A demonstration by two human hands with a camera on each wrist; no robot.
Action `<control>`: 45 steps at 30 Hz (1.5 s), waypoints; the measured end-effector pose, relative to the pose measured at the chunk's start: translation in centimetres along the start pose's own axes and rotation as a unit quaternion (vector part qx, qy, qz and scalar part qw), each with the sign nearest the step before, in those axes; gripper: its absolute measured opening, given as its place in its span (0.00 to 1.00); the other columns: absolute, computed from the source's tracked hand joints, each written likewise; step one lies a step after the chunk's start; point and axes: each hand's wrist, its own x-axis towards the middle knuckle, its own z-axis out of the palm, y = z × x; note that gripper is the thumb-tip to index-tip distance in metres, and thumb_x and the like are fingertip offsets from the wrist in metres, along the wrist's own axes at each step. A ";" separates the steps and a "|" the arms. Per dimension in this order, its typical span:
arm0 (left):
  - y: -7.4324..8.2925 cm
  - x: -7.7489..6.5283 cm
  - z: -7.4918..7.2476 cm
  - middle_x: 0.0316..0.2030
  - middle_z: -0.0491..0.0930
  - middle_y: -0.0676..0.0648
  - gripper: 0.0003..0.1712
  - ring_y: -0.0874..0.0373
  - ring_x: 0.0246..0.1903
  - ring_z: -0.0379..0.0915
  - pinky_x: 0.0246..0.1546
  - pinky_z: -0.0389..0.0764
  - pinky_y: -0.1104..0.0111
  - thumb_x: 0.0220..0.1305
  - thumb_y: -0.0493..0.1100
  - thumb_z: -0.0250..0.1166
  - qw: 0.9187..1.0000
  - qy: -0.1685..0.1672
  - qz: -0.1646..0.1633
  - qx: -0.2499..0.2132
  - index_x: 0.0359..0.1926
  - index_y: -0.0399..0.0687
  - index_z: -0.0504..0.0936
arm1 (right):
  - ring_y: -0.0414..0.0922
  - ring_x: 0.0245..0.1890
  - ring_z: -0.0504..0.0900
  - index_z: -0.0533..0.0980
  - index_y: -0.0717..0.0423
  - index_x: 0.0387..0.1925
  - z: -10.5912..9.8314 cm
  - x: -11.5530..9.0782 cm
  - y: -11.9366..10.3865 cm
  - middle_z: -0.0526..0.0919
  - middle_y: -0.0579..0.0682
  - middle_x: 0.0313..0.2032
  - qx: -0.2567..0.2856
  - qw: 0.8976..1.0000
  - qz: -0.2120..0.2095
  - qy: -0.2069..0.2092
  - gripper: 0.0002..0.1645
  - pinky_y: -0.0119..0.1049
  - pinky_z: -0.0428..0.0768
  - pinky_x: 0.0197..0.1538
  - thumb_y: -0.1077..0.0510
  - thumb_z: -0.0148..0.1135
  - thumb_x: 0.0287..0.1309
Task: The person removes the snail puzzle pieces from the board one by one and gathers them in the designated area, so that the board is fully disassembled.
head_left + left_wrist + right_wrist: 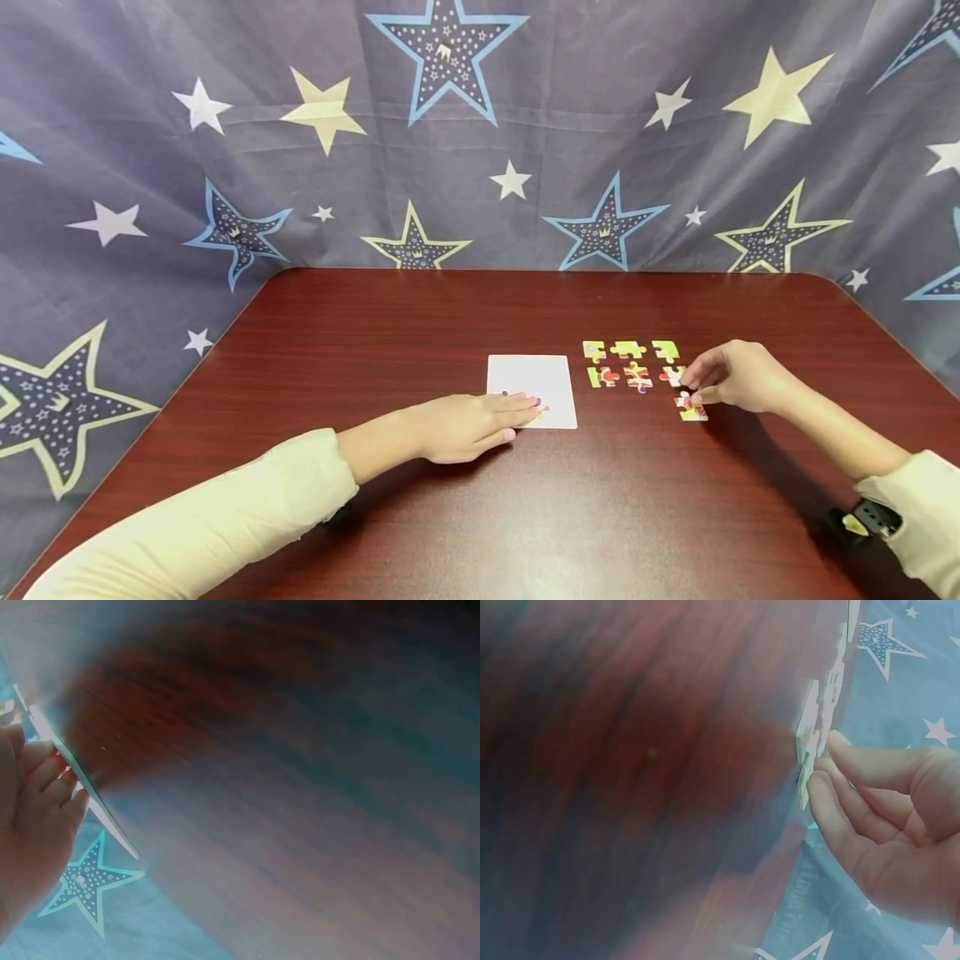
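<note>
My left hand (468,425) lies with its fingers extended over the lower part of a white square board (536,375). Part of a colourful jigsaw puzzle piece (542,412) shows on the board beside the fingertips; the fingers hide the rest. In the left wrist view the fingers rest against the board (94,799), seen nearly edge-on. At the right, my right hand (742,379) curls its thumb and fingers at a yellow and red jigsaw puzzle piece (692,412), seemingly pinching it. The right wrist view shows the fingertips at that piece (804,787).
Several loose jigsaw pieces lie in rows right of the board, among them a yellow one (664,350), a red and green one (602,377) and a whitish one (672,376) near the right fingers. The brown table (420,325) ends at a star-patterned curtain (480,225).
</note>
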 end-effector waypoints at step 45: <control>0.2 0.2 0.0 0.75 0.55 0.49 0.28 0.55 0.74 0.51 0.73 0.59 0.60 0.77 0.48 0.41 1.000 -0.012 -0.014 -0.001 0.74 0.50 0.56 | 0.37 0.28 0.84 0.84 0.57 0.31 4.5 5.0 -10.0 0.88 0.47 0.27 0.060 0.991 -0.109 -0.044 0.09 0.29 0.81 0.35 0.63 0.75 0.44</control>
